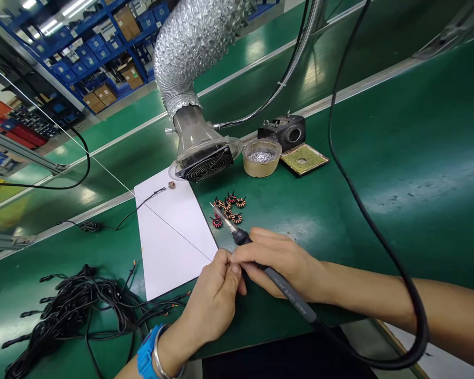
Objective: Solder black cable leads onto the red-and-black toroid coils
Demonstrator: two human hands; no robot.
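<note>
My right hand (pixel 288 260) is closed around a soldering iron (pixel 288 292), whose metal tip points away to the upper left. With thumb and forefinger, my left hand (pixel 217 295) pinches the end of a thin silvery solder wire (pixel 158 215), which runs taut to the upper left. The fingertips of both hands meet, hiding the wire's end. Just beyond the iron's tip lie several small wound toroid coils (pixel 227 210) with red or copper windings. Left of them is a white sheet of paper (pixel 169 242), with a cable end (pixel 156 193) and a small brownish piece (pixel 171 185) on it.
A bundle of black cables (pixel 82 305) lies at the left. Above the paper hangs a fume extractor hood (pixel 205 158) on a silver duct (pixel 197 47). Behind stand a solder-filled round pot (pixel 260 166), a sponge tray (pixel 304 159) and a black iron holder (pixel 286 131). The iron's cord (pixel 363 205) loops at right.
</note>
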